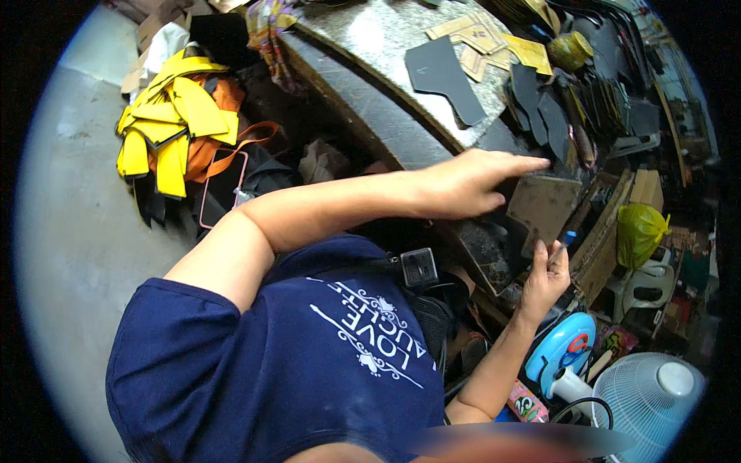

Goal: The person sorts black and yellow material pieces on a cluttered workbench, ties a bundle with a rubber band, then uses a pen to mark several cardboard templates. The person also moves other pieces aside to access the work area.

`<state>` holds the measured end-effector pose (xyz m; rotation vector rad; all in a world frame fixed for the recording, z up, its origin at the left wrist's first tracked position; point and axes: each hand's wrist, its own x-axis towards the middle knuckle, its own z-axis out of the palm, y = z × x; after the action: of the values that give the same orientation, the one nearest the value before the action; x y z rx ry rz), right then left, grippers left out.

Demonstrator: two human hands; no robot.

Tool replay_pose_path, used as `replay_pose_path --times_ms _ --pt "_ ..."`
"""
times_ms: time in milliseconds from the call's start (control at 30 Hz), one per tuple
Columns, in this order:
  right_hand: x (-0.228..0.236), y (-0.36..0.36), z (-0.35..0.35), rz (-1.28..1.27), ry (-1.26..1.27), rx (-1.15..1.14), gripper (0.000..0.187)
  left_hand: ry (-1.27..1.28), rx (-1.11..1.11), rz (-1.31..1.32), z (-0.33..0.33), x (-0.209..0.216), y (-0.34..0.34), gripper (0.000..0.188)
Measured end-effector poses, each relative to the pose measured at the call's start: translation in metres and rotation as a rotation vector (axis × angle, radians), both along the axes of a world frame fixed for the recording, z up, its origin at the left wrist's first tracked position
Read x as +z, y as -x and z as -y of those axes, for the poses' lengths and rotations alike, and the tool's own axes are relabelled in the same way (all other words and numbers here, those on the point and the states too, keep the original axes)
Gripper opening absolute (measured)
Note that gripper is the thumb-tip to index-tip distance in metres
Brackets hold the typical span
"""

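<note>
My left hand (471, 184) reaches across above the dark bench (363, 116), thumb and fingers apart. Its fingertips are near the upper edge of a flat grey-brown plate (546, 204); I cannot tell whether they touch it. Below that plate, my right hand (545, 284) pinches a slim pen-like tool with a blue end (570, 238); most of its length is hidden by the fingers. The right thumb tip meets the plate's lower corner in this view. A dark grey cut panel (444, 81) lies on the speckled stone slab (370, 31).
Tan templates (471, 35) and several dark cut pieces (529, 104) lie beyond. Yellow pieces (185, 108) are heaped at the left. On the right are a wooden tray edge (602, 247), a yellow bag (642, 235), a blue round lid-like item (559, 347) and a fan (648, 401).
</note>
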<state>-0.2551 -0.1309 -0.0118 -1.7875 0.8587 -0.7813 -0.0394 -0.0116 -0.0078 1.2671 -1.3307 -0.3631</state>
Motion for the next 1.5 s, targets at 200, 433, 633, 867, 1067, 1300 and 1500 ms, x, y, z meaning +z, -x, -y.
replay_pose_path --times_ms 200,433,633,867,1067,1300,1500 --pt "-0.019 0.002 0.005 0.093 -0.088 -0.122 0.012 -0.042 0.278 -0.043 -0.021 0.019 -0.081 0.056" --pt "-0.030 -0.002 0.006 0.129 0.016 -0.125 0.017 -0.140 0.909 0.776 -0.006 0.033 -0.125 0.045" --pt "-0.032 0.000 0.010 0.109 0.008 -0.119 0.029 -0.227 1.129 1.072 0.078 0.028 -0.098 0.046" --pt "-0.028 0.002 0.007 0.178 -0.186 -0.246 0.019 -0.197 0.777 0.693 0.082 0.026 -0.105 0.024" --pt "-0.018 0.007 0.011 0.431 -0.227 -0.303 0.009 -0.219 -0.014 -0.187 0.050 0.027 -0.105 0.014" --pt "0.001 0.018 0.011 0.512 -0.195 -0.299 0.012 -0.370 -0.373 -0.430 0.032 0.008 -0.084 0.019" --pt "0.019 0.016 0.007 0.460 -0.093 -0.276 0.039 -0.267 0.107 0.454 0.030 0.000 -0.038 0.017"
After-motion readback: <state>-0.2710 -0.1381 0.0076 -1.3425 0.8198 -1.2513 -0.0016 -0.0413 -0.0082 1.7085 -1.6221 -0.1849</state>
